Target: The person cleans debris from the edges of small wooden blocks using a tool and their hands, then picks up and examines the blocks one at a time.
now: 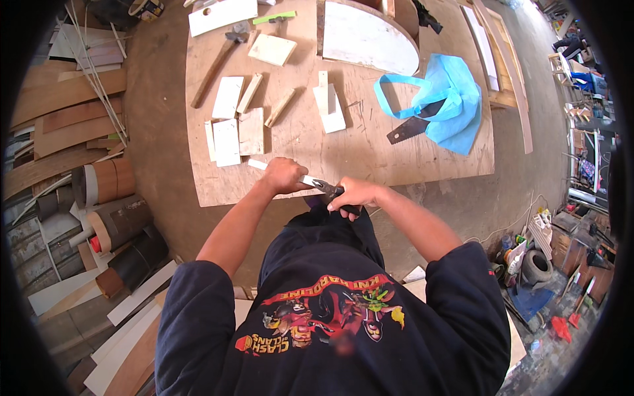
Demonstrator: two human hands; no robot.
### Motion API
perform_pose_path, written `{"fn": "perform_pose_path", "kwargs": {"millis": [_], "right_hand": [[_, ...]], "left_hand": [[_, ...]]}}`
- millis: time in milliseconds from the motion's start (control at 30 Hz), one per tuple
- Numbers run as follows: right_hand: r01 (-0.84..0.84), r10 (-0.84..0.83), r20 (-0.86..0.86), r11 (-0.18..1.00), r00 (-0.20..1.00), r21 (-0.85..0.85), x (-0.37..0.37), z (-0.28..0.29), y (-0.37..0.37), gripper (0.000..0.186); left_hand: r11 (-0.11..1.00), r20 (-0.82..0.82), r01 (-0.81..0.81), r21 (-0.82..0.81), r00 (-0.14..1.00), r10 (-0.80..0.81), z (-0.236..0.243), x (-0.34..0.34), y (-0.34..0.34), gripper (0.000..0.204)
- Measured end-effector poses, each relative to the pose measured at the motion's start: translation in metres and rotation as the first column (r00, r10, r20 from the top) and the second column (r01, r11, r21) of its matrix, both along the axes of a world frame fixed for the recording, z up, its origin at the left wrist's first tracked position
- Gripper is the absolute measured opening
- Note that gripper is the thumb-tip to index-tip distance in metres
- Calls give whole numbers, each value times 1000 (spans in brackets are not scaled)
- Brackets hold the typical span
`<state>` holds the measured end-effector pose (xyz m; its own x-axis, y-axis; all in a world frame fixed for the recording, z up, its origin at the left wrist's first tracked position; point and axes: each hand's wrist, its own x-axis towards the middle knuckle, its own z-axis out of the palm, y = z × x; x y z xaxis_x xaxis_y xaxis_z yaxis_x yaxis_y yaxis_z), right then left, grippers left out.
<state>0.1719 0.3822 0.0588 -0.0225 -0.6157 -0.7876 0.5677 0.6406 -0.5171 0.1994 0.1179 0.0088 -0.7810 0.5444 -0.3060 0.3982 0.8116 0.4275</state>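
Close to the table's front edge, my left hand (285, 175) is closed round a narrow white strip (257, 164), whose one end sticks out to the left past my fist. My right hand (357, 195) grips the dark handles of a pair of pliers (321, 185). The pliers' jaws meet the strip's right end; whether they bite on it is too small to tell. Beyond my left hand lie several small white-faced wood blocks (251, 132) and short sticks (281, 107). An upright stick (323, 92) touches another white block (335, 115).
On the plywood table (297, 148) lie a hammer (216, 69), a light blue cloth bag (457, 102) with a saw blade (406, 131) poking out, and a curved white-topped piece (366, 39). Board offcuts and rolls (119, 214) crowd the left floor; clutter and tools (561, 290) fill the right.
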Motion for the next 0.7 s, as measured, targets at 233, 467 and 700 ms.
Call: {"fn": "perform_pose_path", "kwargs": {"millis": [233,467,700], "right_hand": [[-152,140,115,984,983,95,-13,-15,4,51],[-105,92,124,989,988,103,-5,-22,1,46],[124,-140,58,969,989,215,-2,-11,-10,38]], "left_hand": [[974,71,35,-224,997,-20,23,-10,9,46],[962,105,79,-262,993,-53,27,-13,12,48],[919,215,6,-393,973,86,8,-9,20,60]]}}
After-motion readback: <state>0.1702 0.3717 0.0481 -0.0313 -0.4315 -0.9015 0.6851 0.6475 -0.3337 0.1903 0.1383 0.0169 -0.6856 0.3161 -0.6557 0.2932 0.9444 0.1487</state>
